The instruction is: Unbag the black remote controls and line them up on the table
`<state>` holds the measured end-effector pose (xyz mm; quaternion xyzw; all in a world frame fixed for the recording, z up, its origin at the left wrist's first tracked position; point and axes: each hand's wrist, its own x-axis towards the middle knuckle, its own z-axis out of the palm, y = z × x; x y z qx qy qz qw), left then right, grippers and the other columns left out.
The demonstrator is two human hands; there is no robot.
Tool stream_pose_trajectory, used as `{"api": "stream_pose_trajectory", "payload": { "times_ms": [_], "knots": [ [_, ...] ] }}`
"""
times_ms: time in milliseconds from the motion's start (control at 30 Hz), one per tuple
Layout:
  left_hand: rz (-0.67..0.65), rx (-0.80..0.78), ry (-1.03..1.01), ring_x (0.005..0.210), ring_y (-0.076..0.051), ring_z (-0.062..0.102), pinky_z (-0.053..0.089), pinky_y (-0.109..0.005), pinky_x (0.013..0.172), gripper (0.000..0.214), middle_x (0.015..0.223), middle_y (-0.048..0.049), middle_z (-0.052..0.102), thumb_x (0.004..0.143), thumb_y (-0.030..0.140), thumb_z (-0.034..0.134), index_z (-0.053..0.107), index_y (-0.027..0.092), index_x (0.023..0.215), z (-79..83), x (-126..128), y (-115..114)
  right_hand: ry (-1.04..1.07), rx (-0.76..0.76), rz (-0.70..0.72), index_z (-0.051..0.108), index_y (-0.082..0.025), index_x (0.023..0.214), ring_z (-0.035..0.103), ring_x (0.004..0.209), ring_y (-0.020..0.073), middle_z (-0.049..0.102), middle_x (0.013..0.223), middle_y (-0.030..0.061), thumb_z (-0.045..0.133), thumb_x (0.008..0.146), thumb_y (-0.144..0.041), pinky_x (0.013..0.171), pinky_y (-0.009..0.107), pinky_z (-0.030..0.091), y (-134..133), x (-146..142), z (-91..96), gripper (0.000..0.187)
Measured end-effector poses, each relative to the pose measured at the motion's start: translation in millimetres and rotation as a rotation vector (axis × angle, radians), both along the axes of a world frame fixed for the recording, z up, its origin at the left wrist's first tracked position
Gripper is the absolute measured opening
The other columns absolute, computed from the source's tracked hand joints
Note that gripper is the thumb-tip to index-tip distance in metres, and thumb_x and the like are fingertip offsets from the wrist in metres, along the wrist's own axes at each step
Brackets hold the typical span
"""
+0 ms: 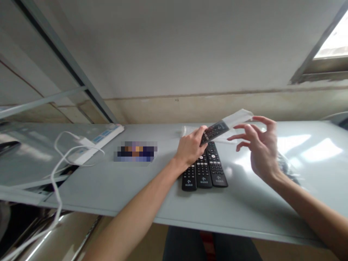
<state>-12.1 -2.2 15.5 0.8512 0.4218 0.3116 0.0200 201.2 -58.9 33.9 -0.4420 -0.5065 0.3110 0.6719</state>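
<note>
The left hand is closed in a firm grip around one black remote, which is held tilted just above the table, with its far end covered by a white sleeve. The right hand is held wide open, its fingers spread and slightly curled. Nothing is held by it, and it is seen just to the right of the remote, not touching it. Three more black remotes are laid side by side on the table at the centre of the frame, directly below the left hand, so four remotes are counted in all. One power strip lies at the left of the frame, and one white cable runs from it toward the lower left. One blurred patch is seen on the table, left of the remotes; what it shows cannot be told.
</note>
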Motion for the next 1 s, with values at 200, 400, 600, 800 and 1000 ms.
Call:
{"api": "stream_pose_trajectory", "payload": {
  "times_ms": [200, 400, 600, 800, 1000],
  "knots": [
    [-0.054, -0.030, -0.008, 0.111, -0.029, 0.074, 0.059, -0.039, 0.082, 0.049, 0.134, -0.0053, 0.072, 0.097, 0.025, 0.063, 0.048, 0.028, 0.143, 4.0, 1.4, -2.9, -0.198, -0.184, 0.403, 0.072, -0.023, 0.117, 0.072, 0.098, 0.0246, 0.078, 0.112, 0.0098, 0.070, 0.095, -0.056, 0.079, 0.037, 0.060, 6.3, -7.1, -15.5, 0.040],
    [-0.205, -0.054, 0.031, 0.122, -0.029, 0.071, 0.060, -0.040, 0.091, 0.066, 0.151, -0.0067, 0.063, 0.099, 0.030, 0.061, 0.033, 0.031, 0.159, 3.7, 6.6, -8.6, -0.057, -0.116, 0.200, 0.078, -0.023, 0.102, 0.071, 0.094, 0.0220, 0.078, 0.109, 0.0082, 0.072, 0.094, -0.048, 0.078, 0.034, 0.060, 15.6, 10.0, -13.9, 0.028],
    [-0.190, -0.035, 0.055, 0.115, -0.027, 0.073, 0.059, -0.036, 0.084, 0.058, 0.145, -0.0086, 0.066, 0.104, 0.042, 0.056, 0.037, 0.028, 0.157, 2.3, 5.7, -6.9, 0.075, -0.081, 0.034, 0.068, -0.025, 0.094, 0.069, 0.083, 0.0212, 0.073, 0.099, 0.0065, 0.068, 0.095, -0.053, 0.065, 0.033, 0.057, 28.9, 28.2, -12.5, 0.028],
    [-0.150, -0.045, 0.078, 0.096, -0.024, 0.076, 0.055, -0.033, 0.077, 0.052, 0.122, -0.0083, 0.076, 0.108, 0.042, 0.049, 0.040, 0.024, 0.156, 0.6, 5.5, -5.3, 0.172, -0.065, -0.058, 0.062, -0.027, 0.087, 0.064, 0.074, 0.0206, 0.067, 0.091, 0.0043, 0.070, 0.093, -0.051, 0.060, 0.035, 0.053, 37.6, 45.7, -16.6, 0.026],
    [-0.163, -0.058, 0.107, 0.100, -0.024, 0.075, 0.055, -0.035, 0.080, 0.037, 0.125, -0.0094, 0.076, 0.106, 0.028, 0.043, 0.061, 0.023, 0.138, -4.3, 4.3, -1.4, 0.178, -0.186, -0.167, 0.059, -0.029, 0.091, 0.054, 0.055, 0.0187, 0.059, 0.069, 0.0010, 0.077, 0.088, -0.046, 0.050, 0.035, 0.042, 44.4, 68.4, -10.1, 0.025]
  ]
}}
